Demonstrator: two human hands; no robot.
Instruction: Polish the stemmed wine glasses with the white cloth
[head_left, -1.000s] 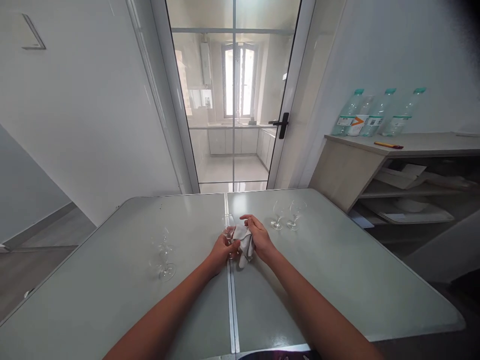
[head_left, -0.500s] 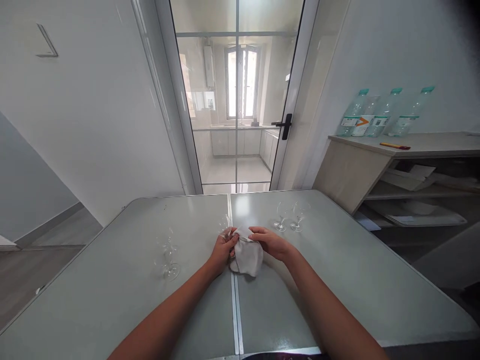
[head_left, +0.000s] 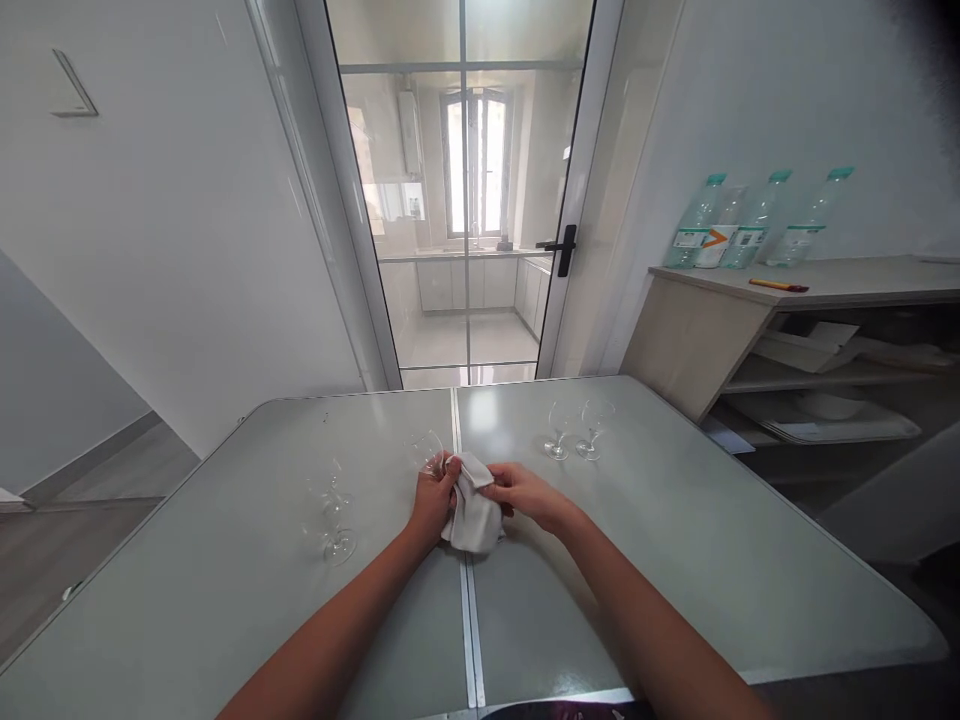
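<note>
Over the middle seam of the grey table, my left hand grips a clear stemmed glass that tilts to the left. My right hand is closed on a white cloth and presses it against the glass. The cloth hangs between both hands and hides the glass's stem and foot.
A clear stemmed glass stands at the left of the table, and two more stand at the back right. A wooden shelf unit with several plastic bottles is to the right. A glass door lies ahead.
The glass has tipped and shifted left in my left hand. The cloth, spread wider half a second ago, is bunched again between my hands.
</note>
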